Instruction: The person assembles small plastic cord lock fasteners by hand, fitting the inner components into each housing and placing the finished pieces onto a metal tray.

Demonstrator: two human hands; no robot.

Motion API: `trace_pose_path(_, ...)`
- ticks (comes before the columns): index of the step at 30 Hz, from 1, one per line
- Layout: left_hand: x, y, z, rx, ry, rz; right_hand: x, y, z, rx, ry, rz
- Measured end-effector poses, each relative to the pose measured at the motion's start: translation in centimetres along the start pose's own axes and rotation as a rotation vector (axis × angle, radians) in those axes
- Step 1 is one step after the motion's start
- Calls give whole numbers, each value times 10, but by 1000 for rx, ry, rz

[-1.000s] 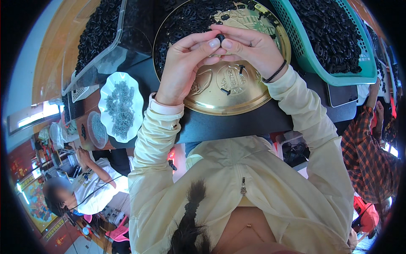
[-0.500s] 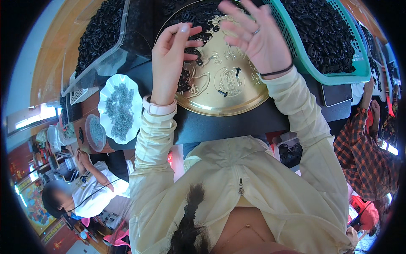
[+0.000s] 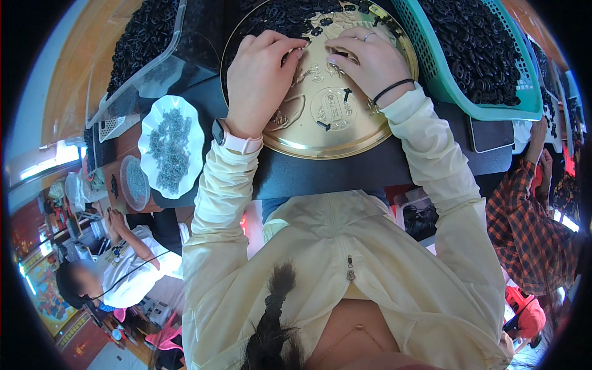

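Observation:
A round gold tray [image 3: 364, 140] with raised patterns lies in front of me, with a heap of small black plastic pieces [image 3: 271, 21] over its far left part. Above the tray's left side, my left hand [image 3: 262, 77] is closed, thumb and forefinger pinched together; what they grip, if anything, is too small to make out. My right hand [image 3: 373, 61] is curled over the tray's right side, a small black plastic piece [image 3: 341, 54] between thumb and fingers. Nearer me on the tray lie a black T-shaped piece [image 3: 347, 94] and a short black piece [image 3: 322, 126].
A teal basket [image 3: 487, 113] full of black pieces stands right, beside a flat dark device [image 3: 491, 134]. At left are a clear bin [image 3: 139, 71], a white scalloped dish [image 3: 196, 148] of small clear-grey bits and a round tub [image 3: 135, 183]. People sit on both sides.
Both hands have come down toward the tray. The right hand's spread fingers have curled round a small black piece, and the left fingers have closed into a pinch.

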State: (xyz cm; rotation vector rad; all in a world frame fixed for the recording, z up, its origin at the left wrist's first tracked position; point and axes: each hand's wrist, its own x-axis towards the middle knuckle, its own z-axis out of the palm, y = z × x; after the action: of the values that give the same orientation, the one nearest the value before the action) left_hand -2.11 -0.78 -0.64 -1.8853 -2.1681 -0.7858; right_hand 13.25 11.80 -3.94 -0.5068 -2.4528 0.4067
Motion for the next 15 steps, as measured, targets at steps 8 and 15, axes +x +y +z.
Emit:
trace_pose_path(8,29,-6,22,137,98,108,1,-7,6,-95,6,5)
trace_pose_path(15,34,-14,26,-13,-48,40,1,-1,7,-7,124,-23)
